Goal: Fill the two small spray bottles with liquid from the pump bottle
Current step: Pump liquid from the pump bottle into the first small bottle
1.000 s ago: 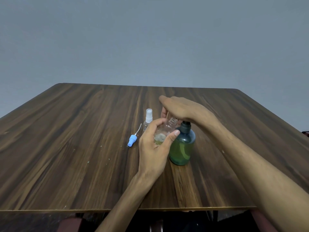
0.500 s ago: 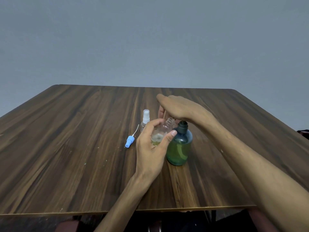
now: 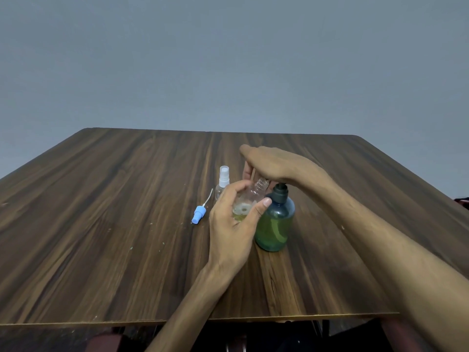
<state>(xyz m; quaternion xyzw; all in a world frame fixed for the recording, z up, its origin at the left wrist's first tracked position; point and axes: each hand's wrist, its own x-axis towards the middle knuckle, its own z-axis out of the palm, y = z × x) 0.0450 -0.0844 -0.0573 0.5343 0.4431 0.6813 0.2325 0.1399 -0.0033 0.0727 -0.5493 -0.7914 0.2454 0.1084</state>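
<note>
A green pump bottle (image 3: 275,224) with a dark collar stands on the wooden table (image 3: 101,224). My right hand (image 3: 274,165) lies flat over its pump head, which is hidden under my palm. My left hand (image 3: 233,224) grips a small clear spray bottle (image 3: 250,199) without its cap, tilted with its open neck toward the pump; a little yellowish liquid sits in its bottom. A second small spray bottle (image 3: 222,182) with a white top stands upright just behind my left hand. A blue spray cap (image 3: 198,216) with its thin tube lies on the table to the left.
The table's front edge (image 3: 203,320) runs close to me, with dark shapes below it. A plain grey wall rises behind the table. Small pale specks dot the wood left of the bottles.
The hands and bottles keep nearly the same pose; the whole view has shifted slightly left and down. My right hand stays over the pump head.
</note>
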